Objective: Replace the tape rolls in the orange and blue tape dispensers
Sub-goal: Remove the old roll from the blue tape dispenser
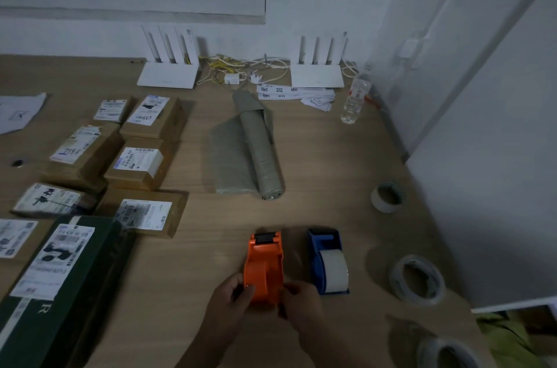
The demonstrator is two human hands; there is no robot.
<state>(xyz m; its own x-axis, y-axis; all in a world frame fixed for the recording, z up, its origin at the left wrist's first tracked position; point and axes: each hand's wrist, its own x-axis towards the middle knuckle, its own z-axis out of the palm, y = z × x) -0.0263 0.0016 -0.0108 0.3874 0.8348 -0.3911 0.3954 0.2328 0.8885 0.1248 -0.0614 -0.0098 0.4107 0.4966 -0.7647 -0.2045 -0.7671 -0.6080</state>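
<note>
Orange dispenser (264, 265) is sitting on the wooden table (316, 156) near the front edge, mid-view. Way off left there's a bunch of labelled parcels (141, 162). Left hand (232, 295) is curled round its near left side, and right hand (301, 298) grips the near right side. Just beside it on the right is the blue dispenser (327, 247) with a whitish roll (334, 269) in it, then loose tape rolls (417, 280) further right.

A parcel-packing office was shown: labelled boxes (141, 162) were laid at left, tape rolls (417, 278) at lower right.
</note>
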